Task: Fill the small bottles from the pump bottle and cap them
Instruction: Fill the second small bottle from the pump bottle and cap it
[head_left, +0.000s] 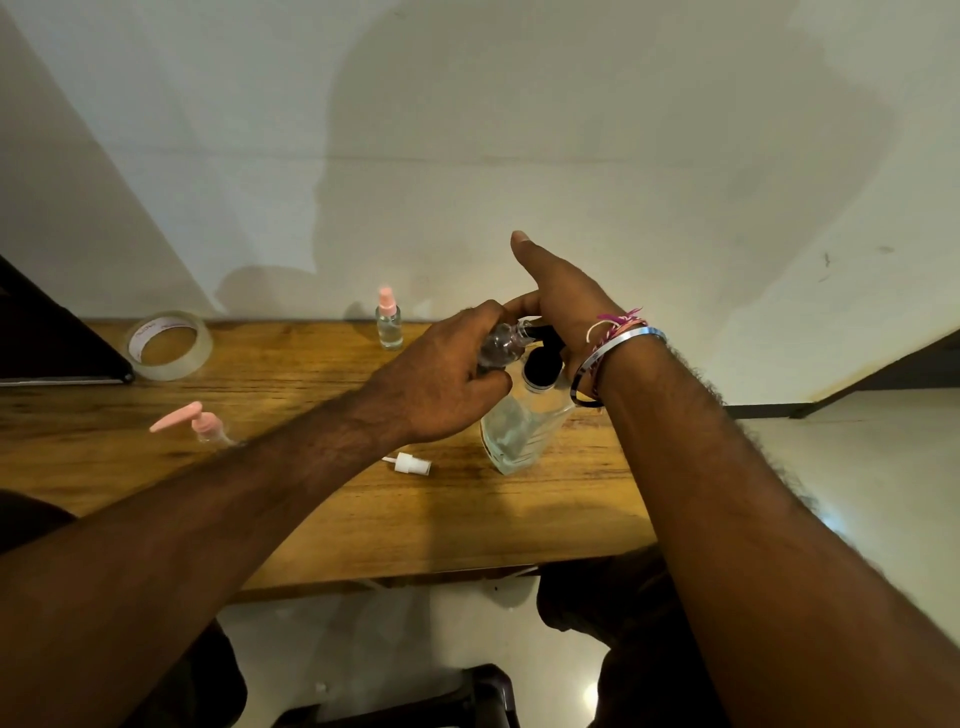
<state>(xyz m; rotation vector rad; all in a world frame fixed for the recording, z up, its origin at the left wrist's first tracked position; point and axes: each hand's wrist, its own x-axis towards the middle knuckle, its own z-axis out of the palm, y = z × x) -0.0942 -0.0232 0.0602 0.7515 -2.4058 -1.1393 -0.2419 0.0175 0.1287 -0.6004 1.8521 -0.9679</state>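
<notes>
We log the wooden table first. On it stands the pump bottle, clear, black pump head under our right hand, which presses down with thumb and index finger extended. Our left hand grips an uncapped small bottle, tilted, mouth at the nozzle: filling appears under way. One small capped bottle stands near the wall, likely done. The pink pump dispenser looks untouched. The white spray cap lies loose, so capping remains

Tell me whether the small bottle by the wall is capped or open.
Capped. The small bottle by the wall stands upright on the table with a pink spray cap on its neck.
</notes>
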